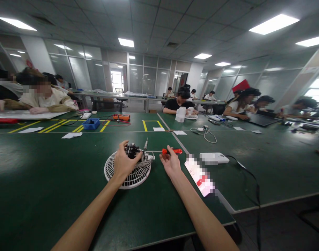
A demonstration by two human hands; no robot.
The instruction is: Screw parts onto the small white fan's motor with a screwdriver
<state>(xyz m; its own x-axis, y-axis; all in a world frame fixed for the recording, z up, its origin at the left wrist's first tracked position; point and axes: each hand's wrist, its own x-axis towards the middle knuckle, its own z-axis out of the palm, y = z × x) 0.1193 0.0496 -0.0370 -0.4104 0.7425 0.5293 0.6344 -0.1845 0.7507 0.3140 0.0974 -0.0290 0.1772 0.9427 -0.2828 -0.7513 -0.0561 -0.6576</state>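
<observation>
My left hand (123, 163) is closed around a black fan motor (133, 150), its thumb and fingers on either side. Below it lies a round white fan grille (133, 178), flat on the green table. Pale wires (141, 162) bunch at the motor's right side. In my right hand (172, 162) is a screwdriver with a red handle (178, 151), held between thumb and fingers. Its thin shaft points left towards the motor; whether the tip touches anything I cannot tell. Just behind the motor lies a small slim screwdriver-like tool (146, 143).
Right of my right hand lies a lit phone (200, 176), partly blurred. Beyond it are a white device (213, 158) and a black cable (257, 195) hanging over the edge. Further back are a blue bin (90, 124), an orange meter (121, 117) and a white cord (210, 134). Several people sit around.
</observation>
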